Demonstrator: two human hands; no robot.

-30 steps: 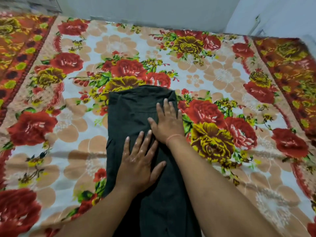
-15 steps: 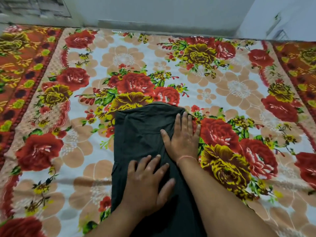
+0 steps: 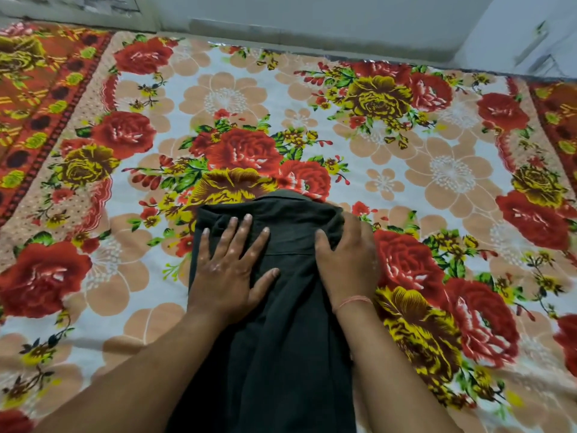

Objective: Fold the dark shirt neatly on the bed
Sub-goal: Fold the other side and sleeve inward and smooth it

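The dark shirt (image 3: 281, 354) lies as a long narrow strip on the flowered bedsheet (image 3: 249, 89), collar end away from me, lower end running out of the bottom of the view. My left hand (image 3: 229, 270) rests flat on the shirt's upper left part, fingers spread. My right hand (image 3: 346, 260) is at the shirt's upper right edge. Its thumb lies on top of the fabric and its fingers curl over the edge, out of sight, bunching the cloth a little.
The sheet covers the whole bed, with a red and orange border strip on the left (image 3: 37, 98) and on the right (image 3: 559, 120). A pale wall (image 3: 312, 20) runs along the far edge of the bed.
Both hands have slid up the shirt toward the collar end. My right hand went from lying flat on the fabric to curling around the right edge.
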